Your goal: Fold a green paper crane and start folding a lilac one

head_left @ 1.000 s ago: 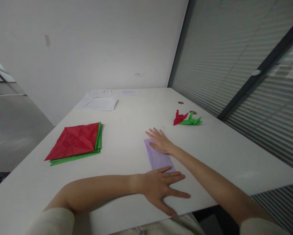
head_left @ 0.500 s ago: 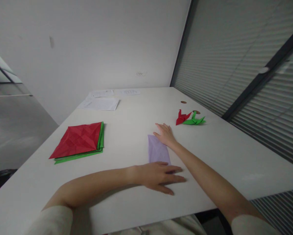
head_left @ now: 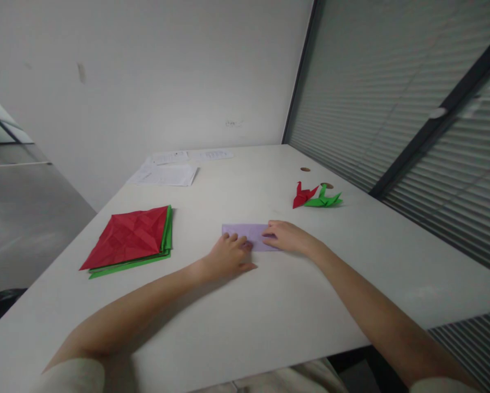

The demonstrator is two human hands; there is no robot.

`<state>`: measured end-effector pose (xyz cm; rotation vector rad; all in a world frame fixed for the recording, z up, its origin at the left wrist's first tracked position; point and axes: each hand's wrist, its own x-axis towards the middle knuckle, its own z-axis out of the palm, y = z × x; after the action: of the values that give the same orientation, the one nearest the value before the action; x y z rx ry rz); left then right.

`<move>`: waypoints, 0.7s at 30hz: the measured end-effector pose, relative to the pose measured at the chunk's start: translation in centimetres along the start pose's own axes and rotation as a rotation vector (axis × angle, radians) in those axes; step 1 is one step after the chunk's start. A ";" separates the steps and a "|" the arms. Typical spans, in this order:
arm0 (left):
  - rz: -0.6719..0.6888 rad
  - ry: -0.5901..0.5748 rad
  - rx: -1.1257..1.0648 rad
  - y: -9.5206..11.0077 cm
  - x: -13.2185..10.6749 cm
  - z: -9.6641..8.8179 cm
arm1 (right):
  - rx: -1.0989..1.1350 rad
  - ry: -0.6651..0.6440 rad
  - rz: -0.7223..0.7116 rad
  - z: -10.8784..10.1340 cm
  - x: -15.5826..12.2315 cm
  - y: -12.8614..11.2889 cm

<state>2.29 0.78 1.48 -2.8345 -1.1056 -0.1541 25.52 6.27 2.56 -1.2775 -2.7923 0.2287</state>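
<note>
A folded purple paper (head_left: 252, 231) lies flat on the white table, its long side running left to right. My left hand (head_left: 225, 257) rests over its lower left part, fingers bent on the sheet and thumb held apart toward the table's front. At the right end, my right hand (head_left: 289, 237) has its fingers curled on the paper and grips it there. Parts of the sheet's lower edge and right end are hidden under both hands.
To the left is a stack of red and green paper (head_left: 126, 234). A red paper crane (head_left: 303, 195) and a green paper crane (head_left: 323, 198) stand at the right. White printed sheets (head_left: 169, 174) lie at the back, near the wall. Window blinds flank the table's right side.
The purple paper has turned from lengthwise to crosswise. My left hand has drawn back leftward and up onto it; my right hand has come down to its right end.
</note>
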 end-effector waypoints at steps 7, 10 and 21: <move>0.075 0.081 0.004 -2.2 0.3 0.3 | -0.123 0.046 0.053 0.3 -1.3 -2.0; 0.155 0.084 -0.053 -2.2 0.5 0.7 | -0.066 0.111 0.001 0.3 -1.5 -2.2; 0.043 0.144 -0.103 -2.6 0.6 1.3 | 0.112 0.187 -0.224 0.3 -1.6 -3.3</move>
<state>1.06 3.21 0.35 -2.8802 -1.0348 -0.4161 24.03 2.91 2.81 -0.9030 -2.6903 0.2361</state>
